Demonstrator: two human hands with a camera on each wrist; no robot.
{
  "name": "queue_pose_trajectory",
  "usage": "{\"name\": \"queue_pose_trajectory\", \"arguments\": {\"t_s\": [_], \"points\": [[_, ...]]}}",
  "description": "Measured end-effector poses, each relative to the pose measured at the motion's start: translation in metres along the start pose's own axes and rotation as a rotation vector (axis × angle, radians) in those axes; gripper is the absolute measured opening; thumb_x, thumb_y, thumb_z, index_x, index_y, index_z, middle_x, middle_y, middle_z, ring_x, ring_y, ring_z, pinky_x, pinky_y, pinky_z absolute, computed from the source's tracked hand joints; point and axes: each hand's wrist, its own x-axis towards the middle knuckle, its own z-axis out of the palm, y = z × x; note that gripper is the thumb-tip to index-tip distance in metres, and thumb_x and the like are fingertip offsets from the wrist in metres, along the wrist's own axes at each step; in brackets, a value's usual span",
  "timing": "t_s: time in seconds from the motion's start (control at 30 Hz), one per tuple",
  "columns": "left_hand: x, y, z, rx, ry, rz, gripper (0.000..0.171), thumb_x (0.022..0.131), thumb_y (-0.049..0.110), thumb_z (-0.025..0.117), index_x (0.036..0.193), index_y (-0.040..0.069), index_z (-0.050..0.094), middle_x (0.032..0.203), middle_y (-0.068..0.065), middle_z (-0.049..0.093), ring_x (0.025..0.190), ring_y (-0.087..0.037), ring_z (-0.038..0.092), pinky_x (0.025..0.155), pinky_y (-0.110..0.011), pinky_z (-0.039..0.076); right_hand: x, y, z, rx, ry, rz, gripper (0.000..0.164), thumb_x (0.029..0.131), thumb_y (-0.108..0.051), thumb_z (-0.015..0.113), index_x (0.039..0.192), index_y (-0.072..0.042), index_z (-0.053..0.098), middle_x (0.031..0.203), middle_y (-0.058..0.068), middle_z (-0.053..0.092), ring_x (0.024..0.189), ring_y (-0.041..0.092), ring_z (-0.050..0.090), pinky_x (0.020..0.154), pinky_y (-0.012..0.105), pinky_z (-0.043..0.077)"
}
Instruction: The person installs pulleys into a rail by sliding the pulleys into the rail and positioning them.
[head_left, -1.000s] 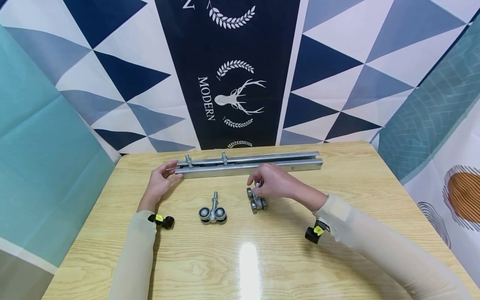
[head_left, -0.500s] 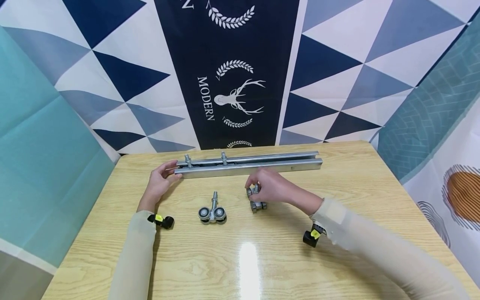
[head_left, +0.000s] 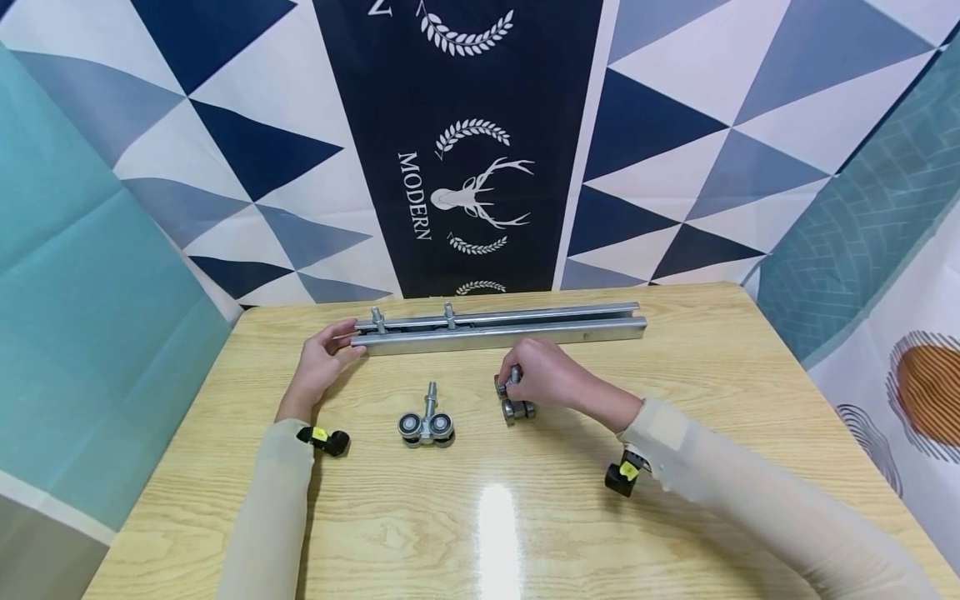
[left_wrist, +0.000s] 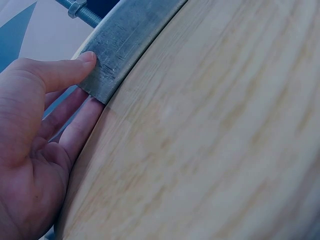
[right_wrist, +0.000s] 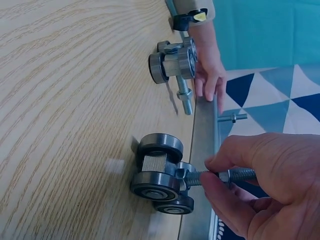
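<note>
A long silver metal track (head_left: pixel 495 339) lies across the back of the table, with two upright bolts (head_left: pixel 450 317) standing out of its slot near the left end. My left hand (head_left: pixel 318 364) holds that left end; in the left wrist view the thumb presses the track's side (left_wrist: pixel 120 50) and fingers reach behind its end. My right hand (head_left: pixel 547 373) pinches the threaded bolt of a roller trolley (right_wrist: pixel 156 172) between thumb and fingers. The trolley's wheels sit at or just above the table; which, I cannot tell. Left of it a second roller trolley (head_left: pixel 426 427) lies on the table, its bolt toward the track.
The wooden table (head_left: pixel 405 517) extends toward me, with a bright light reflection on it. A patterned cloth wall (head_left: pixel 480 167) rises right behind the track. Teal hangings (head_left: pixel 97 292) border the left side. Black cameras (head_left: pixel 622 475) are strapped to both wrists.
My right hand has lowered slightly toward me and its fingers have drawn in around the trolley's bolt. The left hand and the track stay put.
</note>
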Motion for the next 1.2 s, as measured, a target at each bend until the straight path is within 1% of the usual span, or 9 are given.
{"name": "queue_pose_trajectory", "arguments": {"t_s": [0.07,0.2,0.27,0.77,0.87,0.97,1.07,1.13,1.2], "points": [[-0.0001,-0.0004,-0.0001,0.0,0.001,0.0,0.063,0.11,0.007,0.072,0.169,0.009,0.05,0.173,-0.02,0.052,0.16,-0.038,0.052,0.133,-0.033,0.046,0.0008,-0.0001,0.0013,0.001,0.006,0.002,0.02,0.09,0.005,0.075,0.099,-0.006,0.09,0.111,0.01,0.087,0.061,0.007,0.05,0.058,0.022,0.039],[0.0,0.0002,0.0004,-0.008,0.003,0.007,0.064,0.109,0.006,0.072,0.169,0.008,0.05,0.173,-0.021,0.052,0.16,-0.04,0.052,0.138,-0.049,0.041,0.0018,-0.0002,0.0027,-0.002,0.019,-0.008,0.021,0.089,0.006,0.073,0.095,-0.006,0.089,0.106,0.009,0.088,0.06,0.007,0.049,0.058,0.022,0.038],[-0.0001,0.0005,0.0003,-0.014,0.005,0.008,0.064,0.109,0.006,0.072,0.169,0.007,0.05,0.173,-0.022,0.051,0.16,-0.041,0.051,0.138,-0.053,0.04,0.0022,-0.0004,0.0028,-0.002,0.023,-0.015,0.021,0.088,0.006,0.073,0.094,-0.006,0.089,0.105,0.009,0.087,0.06,0.007,0.049,0.058,0.022,0.039],[0.0015,-0.0009,0.0,-0.037,-0.003,0.009,0.065,0.108,0.006,0.073,0.169,0.008,0.05,0.172,-0.023,0.051,0.161,-0.042,0.049,0.139,-0.055,0.039,0.0023,0.0007,0.0027,0.006,0.014,-0.004,0.021,0.086,0.007,0.073,0.092,-0.006,0.089,0.104,0.01,0.087,0.054,0.006,0.045,0.057,0.022,0.038],[0.0013,-0.0015,-0.0004,-0.029,-0.005,0.01,0.065,0.109,0.007,0.073,0.169,0.009,0.05,0.172,-0.022,0.052,0.161,-0.041,0.05,0.137,-0.049,0.042,0.0017,0.0003,0.0018,-0.003,0.009,-0.014,0.02,0.087,0.007,0.073,0.09,-0.007,0.088,0.104,0.01,0.087,0.054,0.006,0.045,0.056,0.022,0.038],[0.0013,-0.0024,-0.0009,-0.025,-0.008,0.014,0.065,0.109,0.008,0.073,0.169,0.009,0.05,0.172,-0.021,0.052,0.16,-0.04,0.051,0.127,-0.027,0.048,-0.0004,-0.001,-0.0003,-0.011,0.009,-0.021,0.02,0.087,0.007,0.074,0.088,-0.008,0.088,0.104,0.009,0.087,0.056,0.007,0.047,0.057,0.023,0.039],[0.0013,-0.0029,-0.0011,-0.028,-0.01,0.016,0.065,0.109,0.008,0.074,0.169,0.01,0.05,0.172,-0.021,0.052,0.16,-0.039,0.052,0.111,-0.009,0.047,-0.0031,-0.0017,-0.003,-0.014,0.013,-0.022,0.019,0.087,0.006,0.075,0.089,-0.008,0.088,0.104,0.009,0.086,0.059,0.008,0.051,0.059,0.024,0.042],[0.0012,-0.0029,-0.001,-0.029,-0.011,0.017,0.065,0.109,0.009,0.074,0.17,0.01,0.05,0.172,-0.021,0.052,0.161,-0.039,0.051,0.111,-0.009,0.047,-0.0047,-0.0011,-0.0047,-0.018,0.017,-0.022,0.018,0.087,0.006,0.076,0.089,-0.008,0.088,0.102,0.008,0.086,0.062,0.009,0.054,0.06,0.024,0.044],[0.001,-0.0027,-0.0007,-0.03,-0.011,0.017,0.065,0.109,0.009,0.074,0.17,0.01,0.05,0.172,-0.02,0.052,0.161,-0.039,0.051,0.121,-0.019,0.049,-0.0063,0.0004,-0.0063,-0.019,0.019,-0.025,0.017,0.087,0.005,0.076,0.089,-0.007,0.088,0.101,0.008,0.086,0.065,0.01,0.057,0.061,0.025,0.046]]}}
